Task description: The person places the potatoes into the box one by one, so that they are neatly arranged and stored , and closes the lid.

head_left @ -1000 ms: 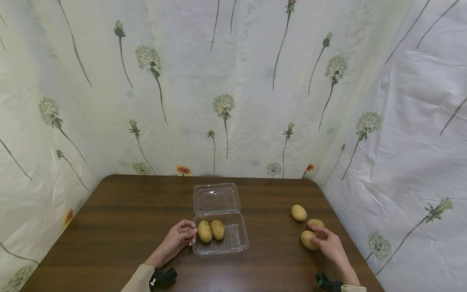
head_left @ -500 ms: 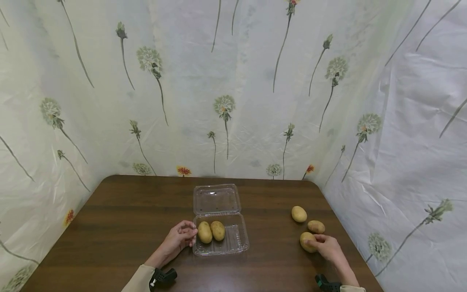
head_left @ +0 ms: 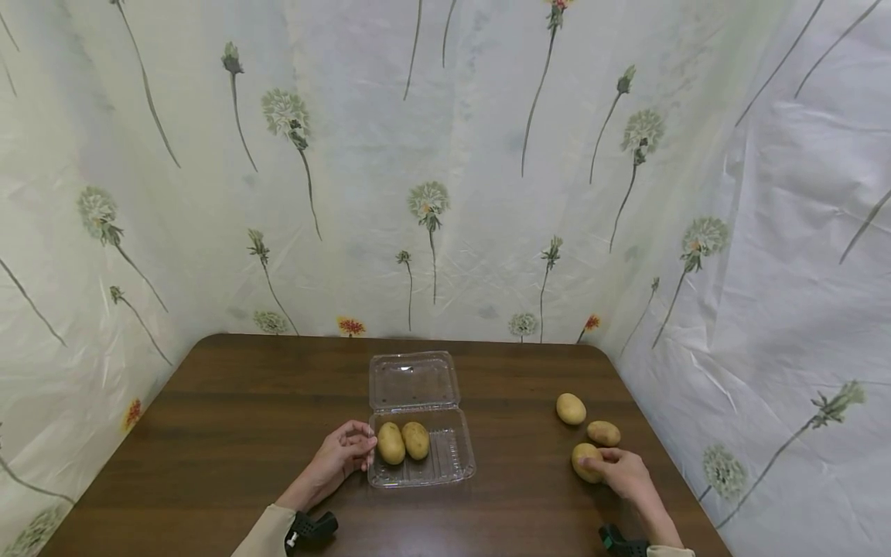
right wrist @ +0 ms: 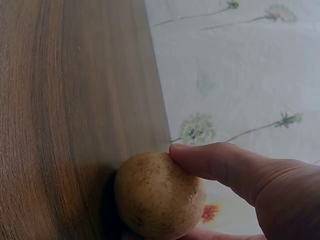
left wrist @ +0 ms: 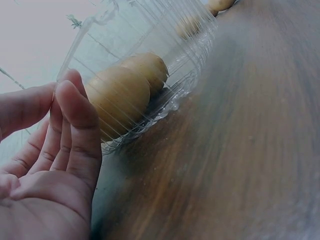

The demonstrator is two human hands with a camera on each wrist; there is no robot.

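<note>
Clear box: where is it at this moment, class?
In the head view, the box lies open near the middle of the table, its left edge held by the left hand, two potatoes inside.

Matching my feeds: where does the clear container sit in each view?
Head: clear container in the lower middle, lid open.
Left wrist: upper left to upper middle, edge pinched by the left hand.
Right wrist: not in it.
Shared landmark: brown wooden table.

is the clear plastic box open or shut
Open: the lid lies folded back beyond the base, leaving two potatoes uncovered.
</note>
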